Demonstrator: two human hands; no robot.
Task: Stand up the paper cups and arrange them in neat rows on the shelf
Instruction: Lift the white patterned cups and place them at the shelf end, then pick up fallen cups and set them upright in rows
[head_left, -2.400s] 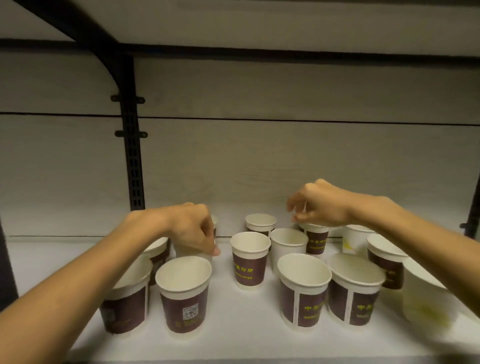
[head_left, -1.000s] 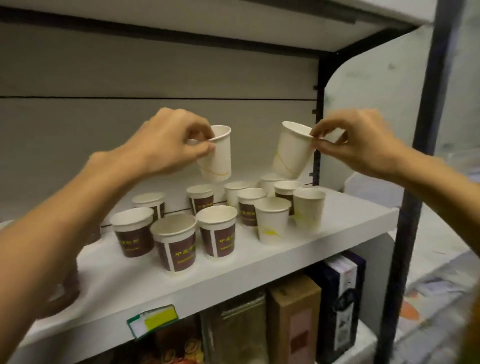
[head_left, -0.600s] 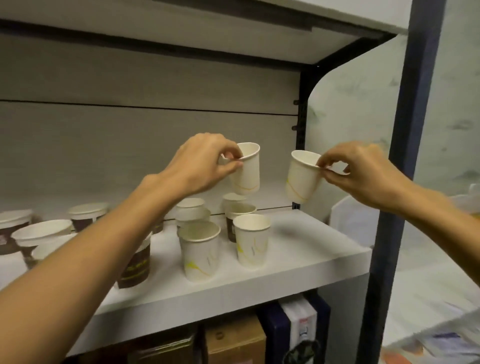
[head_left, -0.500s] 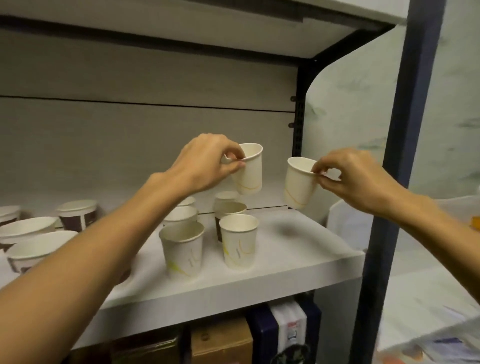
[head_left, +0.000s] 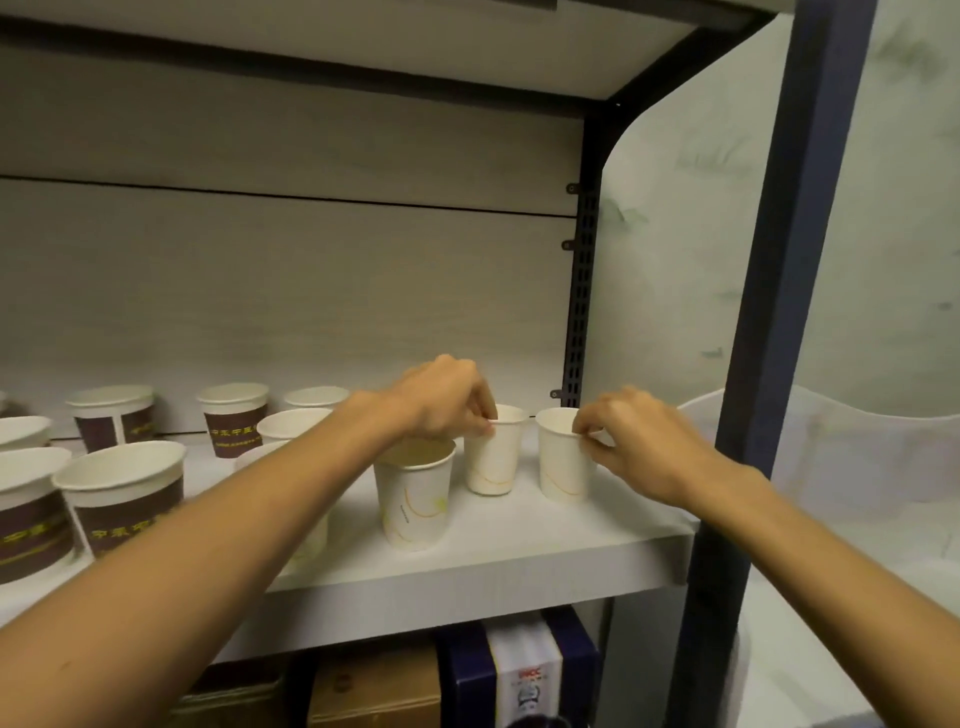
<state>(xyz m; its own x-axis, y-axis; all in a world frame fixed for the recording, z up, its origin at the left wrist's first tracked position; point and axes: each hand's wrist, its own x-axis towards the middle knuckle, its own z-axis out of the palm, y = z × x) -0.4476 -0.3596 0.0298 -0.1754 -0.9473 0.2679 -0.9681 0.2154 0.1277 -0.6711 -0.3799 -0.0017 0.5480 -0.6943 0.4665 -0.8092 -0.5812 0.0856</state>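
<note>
Both white cups, held up in the air half a second ago, now stand on the shelf at its right end, side by side and upright. Step in hand: setting down and aligning two cups in the back row.

Hand state:
- My left hand pinches the rim of the left white cup between thumb and curled fingers; the cup's base rests on the shelf.
- My right hand pinches the rim of the right white cup in the same manner, fingers curled; this cup is also seated on the shelf, close to the black slotted upright.

Position of the work: the two cups are just beside each other with a narrow gap. A third white cup with yellow lines stands in front of them, nearer the shelf edge. Brown-banded cups stand in a looser group to the left.

Next move, as I judge it: release both rims straight upward so neither light cup tips, then bring further cups in line. Paper cups shift easily, so the fingers should clear the rims before my hands withdraw.
</note>
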